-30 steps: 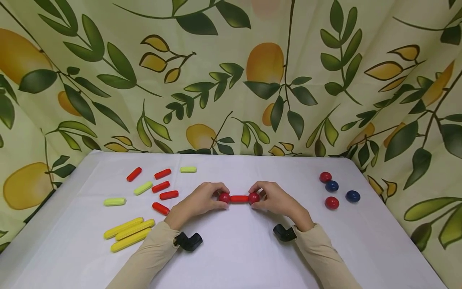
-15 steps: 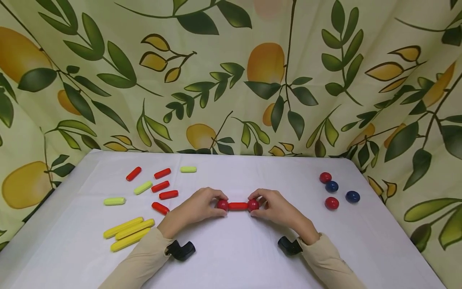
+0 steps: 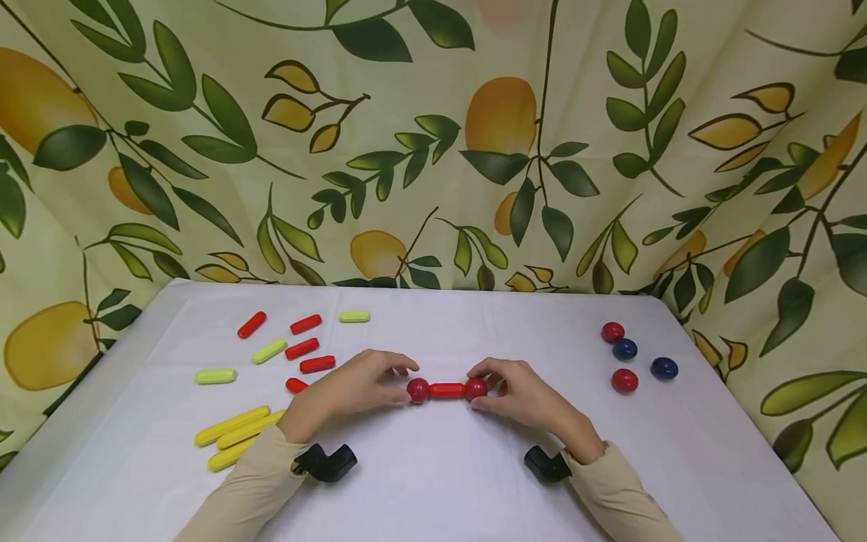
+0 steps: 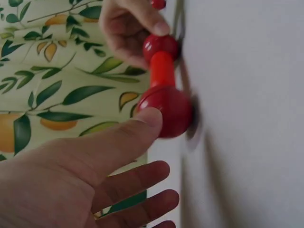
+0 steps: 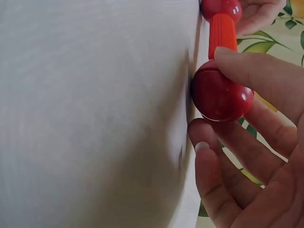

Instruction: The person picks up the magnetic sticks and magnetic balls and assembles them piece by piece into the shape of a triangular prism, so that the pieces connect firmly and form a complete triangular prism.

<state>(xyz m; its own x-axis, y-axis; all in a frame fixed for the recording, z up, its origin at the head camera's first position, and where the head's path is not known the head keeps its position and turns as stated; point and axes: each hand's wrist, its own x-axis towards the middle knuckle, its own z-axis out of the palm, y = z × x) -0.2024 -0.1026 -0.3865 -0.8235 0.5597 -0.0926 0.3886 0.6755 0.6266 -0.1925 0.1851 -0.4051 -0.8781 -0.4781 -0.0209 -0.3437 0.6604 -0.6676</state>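
Observation:
A short red rod [image 3: 447, 391] joins two red balls, a left ball [image 3: 418, 391] and a right ball [image 3: 476, 388], into a dumbbell shape low over the white table. My left hand [image 3: 352, 388] is just left of its ball, thumb and fingers spread apart. In the left wrist view the thumb overlaps the left ball [image 4: 166, 111], while the other fingers stretch out below it. My right hand [image 3: 524, 391] holds the right ball between thumb and fingers. Seen from the right wrist, its thumb lies on the right ball [image 5: 221, 95] near the rod, with the fingers curled around the far side.
Loose red rods [image 3: 302, 348] and light green rods [image 3: 269, 351] lie at the left of the white table [image 3: 474, 482]. Longer yellow rods [image 3: 232, 426] are partly behind my left forearm. Red balls [image 3: 625, 381] and blue balls [image 3: 664, 368] rest at the right. A patterned curtain [image 3: 433, 173] hangs behind.
Both hands have brought the dumbbell piece slightly nearer to me. The left fingers have since let go of the left ball and drawn back leftward; the right hand keeps its hold.

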